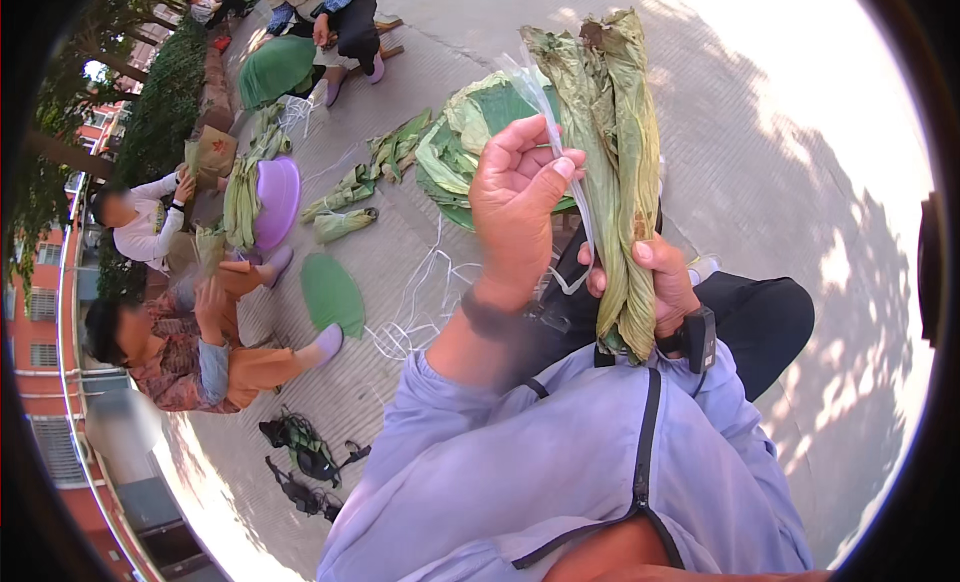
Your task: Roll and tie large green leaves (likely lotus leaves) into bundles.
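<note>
My right hand (pixel 670 282) grips the lower part of a long bundle of dried, yellow-green leaves (pixel 626 154), thumb in front and fingertips showing on its left side. The bundle stands upright, its frayed brown tops away from me. My left hand (pixel 517 195) pinches a translucent white plastic strip (pixel 553 120) between thumb and fingers, just left of the bundle. From there the strip runs down to my right fingertips and loops near my lap. Behind my left hand sits a pile of large leaves (pixel 450 150) on a green round surface, partly hidden.
Loose white strips (pixel 416 312) trail over the ridged concrete (pixel 750 169). Leaf bundles (pixel 345 223) and a green fan-shaped piece (pixel 331 293) lie to the left. Seated people (pixel 202 334) work nearby, beside a purple basin (pixel 277 203). Black straps (pixel 307 454) lie at lower left.
</note>
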`<state>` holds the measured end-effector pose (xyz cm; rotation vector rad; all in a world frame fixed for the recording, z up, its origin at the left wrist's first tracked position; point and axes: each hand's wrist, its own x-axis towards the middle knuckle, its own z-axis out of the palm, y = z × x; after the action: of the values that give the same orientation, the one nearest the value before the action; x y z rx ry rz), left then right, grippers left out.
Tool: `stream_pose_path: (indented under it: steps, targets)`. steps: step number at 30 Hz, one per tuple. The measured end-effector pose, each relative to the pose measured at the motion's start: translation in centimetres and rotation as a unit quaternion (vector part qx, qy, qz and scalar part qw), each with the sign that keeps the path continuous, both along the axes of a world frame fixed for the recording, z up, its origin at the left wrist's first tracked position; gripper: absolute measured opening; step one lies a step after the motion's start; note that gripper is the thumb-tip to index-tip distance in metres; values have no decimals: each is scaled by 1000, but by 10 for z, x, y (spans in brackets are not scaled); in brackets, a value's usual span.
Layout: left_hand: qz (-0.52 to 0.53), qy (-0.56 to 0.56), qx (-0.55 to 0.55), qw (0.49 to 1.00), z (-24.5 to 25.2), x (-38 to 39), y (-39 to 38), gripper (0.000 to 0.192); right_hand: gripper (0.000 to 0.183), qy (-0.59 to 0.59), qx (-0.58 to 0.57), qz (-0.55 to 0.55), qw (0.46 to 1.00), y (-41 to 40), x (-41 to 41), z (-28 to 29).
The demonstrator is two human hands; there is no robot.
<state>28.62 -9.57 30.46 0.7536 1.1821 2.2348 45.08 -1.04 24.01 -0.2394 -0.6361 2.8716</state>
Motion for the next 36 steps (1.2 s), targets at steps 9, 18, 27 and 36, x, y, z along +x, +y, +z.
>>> stream_pose_path:
  steps: [9, 18, 27, 36]
  targets:
    - [40, -39, 28, 998, -11, -19, 1, 41, 74, 24, -40, 23, 999, -7, -9, 4]
    - [-32, -71, -10, 997, -30, -26, -8, 33, 63, 39, -54, -12, 998, -6, -11, 0]
    - [-229, 5, -203, 952, -80, -14, -66, 43, 54, 41, -110, -76, 990, 13, 0, -14]
    - [-174, -94, -188, 962, -73, -13, -68, 19, 60, -35, -39, -108, 993, 29, 9, -10]
